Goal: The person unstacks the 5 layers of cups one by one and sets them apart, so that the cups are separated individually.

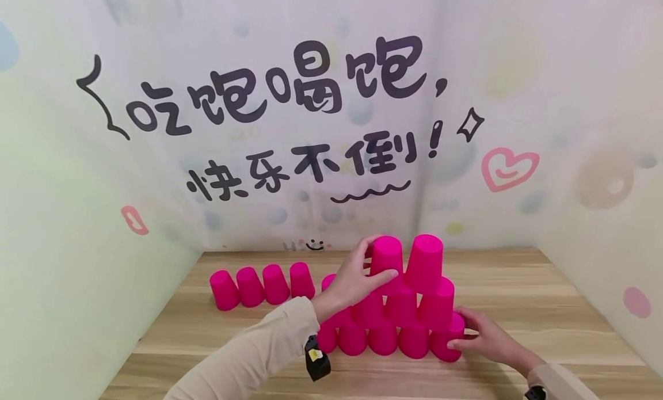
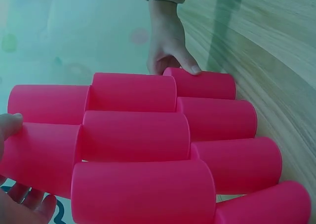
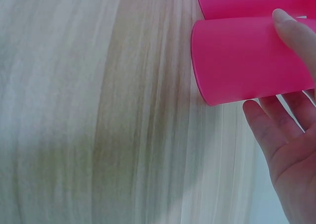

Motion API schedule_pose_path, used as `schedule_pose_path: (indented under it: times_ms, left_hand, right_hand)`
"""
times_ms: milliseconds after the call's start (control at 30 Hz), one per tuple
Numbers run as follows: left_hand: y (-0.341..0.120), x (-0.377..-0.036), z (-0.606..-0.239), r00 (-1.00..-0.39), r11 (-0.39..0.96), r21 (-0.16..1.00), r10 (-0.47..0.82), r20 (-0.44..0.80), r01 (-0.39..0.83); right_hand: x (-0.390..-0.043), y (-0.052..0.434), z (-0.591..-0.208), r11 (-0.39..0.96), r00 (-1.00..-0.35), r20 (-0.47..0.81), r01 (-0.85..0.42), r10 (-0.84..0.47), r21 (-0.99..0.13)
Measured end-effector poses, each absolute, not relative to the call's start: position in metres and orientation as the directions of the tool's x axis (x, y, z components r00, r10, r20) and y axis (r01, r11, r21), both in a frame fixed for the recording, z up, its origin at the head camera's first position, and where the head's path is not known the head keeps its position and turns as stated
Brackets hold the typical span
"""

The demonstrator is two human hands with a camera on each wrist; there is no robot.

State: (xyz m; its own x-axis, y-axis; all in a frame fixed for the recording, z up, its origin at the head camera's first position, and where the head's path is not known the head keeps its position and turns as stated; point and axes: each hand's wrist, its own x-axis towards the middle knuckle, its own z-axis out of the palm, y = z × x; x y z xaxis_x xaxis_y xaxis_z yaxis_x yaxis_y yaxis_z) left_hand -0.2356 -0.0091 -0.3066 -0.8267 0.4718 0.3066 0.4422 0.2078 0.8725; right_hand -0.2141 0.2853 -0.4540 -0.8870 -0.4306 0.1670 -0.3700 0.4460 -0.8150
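Observation:
A pyramid of upturned pink cups [image 1: 399, 325] stands on the wooden table [image 1: 518, 296]. My left hand [image 1: 365, 267] grips the top-row left cup [image 1: 387, 255], with fingers over its far side and thumb on its near side. In the left wrist view that cup [image 2: 39, 152] lies between my thumb [image 2: 10, 125] and fingers [image 2: 29, 204]. My right hand [image 1: 479, 334] holds the bottom-row right end cup [image 1: 449, 343] between thumb and fingers. The right wrist view shows the thumb [image 3: 296, 31] on this cup [image 3: 247, 61]. A second top cup [image 1: 425, 262] stands beside the gripped one.
A row of several loose upturned pink cups [image 1: 261, 285] stands at the back left of the table. Printed walls [image 1: 311, 129] close in the table at the back and both sides. Bare wood lies in front of and to the right of the pyramid.

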Motion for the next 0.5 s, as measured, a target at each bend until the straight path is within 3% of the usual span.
schedule_pose_path:
  times_ms: [133, 333, 500]
  left_hand:
    - [-0.01, -0.226, -0.297, -0.832, 0.198, 0.884, 0.47, 0.294, 0.424]
    - [-0.018, -0.247, -0.309, -0.814, 0.179, 0.858, 0.456, 0.361, 0.481]
    - [-0.042, -0.252, -0.294, -0.823, 0.182, 0.846, 0.403, 0.401, 0.501]
  right_hand:
    - [-0.213, 0.286, -0.455, 0.438, -0.882, 0.186, -0.386, -0.433, -0.812]
    - [-0.212, 0.286, -0.455, 0.443, -0.89, 0.161, -0.361, -0.425, -0.821]
    - [-0.214, 0.286, -0.452, 0.454, -0.894, 0.145, -0.347, -0.423, -0.82]
